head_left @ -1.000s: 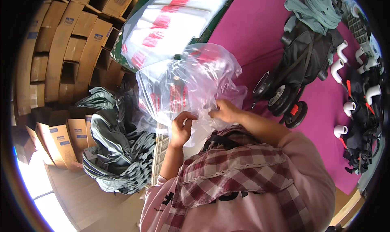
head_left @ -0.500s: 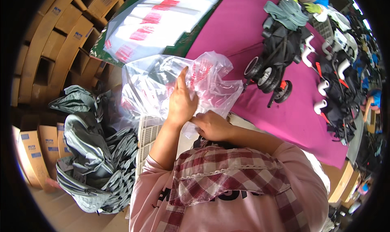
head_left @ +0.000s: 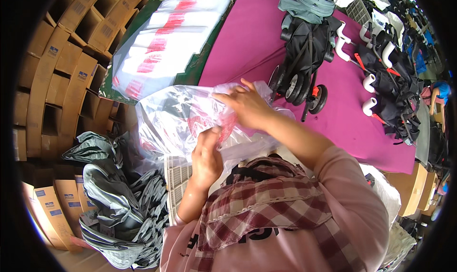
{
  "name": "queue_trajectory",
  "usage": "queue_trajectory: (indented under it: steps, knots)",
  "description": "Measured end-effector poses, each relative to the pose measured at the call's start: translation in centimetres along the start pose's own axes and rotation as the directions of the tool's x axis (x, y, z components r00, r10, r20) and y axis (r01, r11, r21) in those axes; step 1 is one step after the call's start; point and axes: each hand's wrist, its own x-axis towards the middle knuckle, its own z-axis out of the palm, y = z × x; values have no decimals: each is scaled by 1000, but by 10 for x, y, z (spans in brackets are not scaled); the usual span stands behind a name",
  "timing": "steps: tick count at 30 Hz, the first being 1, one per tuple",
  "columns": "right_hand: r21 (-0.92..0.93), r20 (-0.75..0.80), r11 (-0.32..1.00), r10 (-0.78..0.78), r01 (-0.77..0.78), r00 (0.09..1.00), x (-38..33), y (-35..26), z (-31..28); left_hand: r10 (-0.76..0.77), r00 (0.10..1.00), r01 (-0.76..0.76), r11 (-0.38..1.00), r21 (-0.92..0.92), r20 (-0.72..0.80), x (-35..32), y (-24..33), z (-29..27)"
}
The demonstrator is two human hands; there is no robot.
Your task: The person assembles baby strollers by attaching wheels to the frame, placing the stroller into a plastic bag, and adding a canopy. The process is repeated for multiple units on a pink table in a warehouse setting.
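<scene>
A clear plastic bag [head_left: 166, 124] with red print lies crumpled in front of me, over the table edge and a pale plastic crate [head_left: 177, 181]. My left hand [head_left: 207, 155] is closed at the bag's near side, its fingers curled on the film. Farther up and to the right, my right hand [head_left: 248, 106] rests on the bag with its fingers spread. Something dark shows through the film, but I cannot make out whether it is inside. Just beyond my right hand lies a folded black stroller frame [head_left: 307, 55] with dark wheels.
A stack of flat printed plastic bags [head_left: 166, 43] covers a green board. Magenta cloth [head_left: 238, 43] drapes the table. Several folded frames with white curved tubes [head_left: 369, 83] lie on the right. Grey-green fabric seats [head_left: 114, 196] pile up at left, before cardboard boxes [head_left: 62, 96].
My right hand has moved from near my body up onto the bag, its fingers spreading. My left hand has drawn back toward me and curled. The bag lies flatter, and the view has shifted.
</scene>
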Motion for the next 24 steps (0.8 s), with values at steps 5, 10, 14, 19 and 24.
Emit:
queue_trajectory:
  steps: [5, 10, 14, 19, 24]
  knots:
    - [-163, 125, 977, 156, -134, 980, -29, 96, 63, -458, 880, 427, 879, 211, 128, -106, -64, 18]
    - [-70, 398, 979, 205, -194, 894, 25, 108, 77, -830, 492, 870, 473, 136, -261, -193, -76, 26]
    - [18, -235, 967, -245, 256, 941, 156, 8, -6, -428, 319, 825, 564, 26, -846, -161, -53, -132]
    - [113, -932, 441, -263, 890, 248, 142, -143, -137, 81, 388, 875, 281, 395, -918, -195, 0, -225]
    - [310, -134, 901, -274, 303, 952, 140, 19, 58, -544, 520, 851, 401, 340, -659, -102, -4, -120]
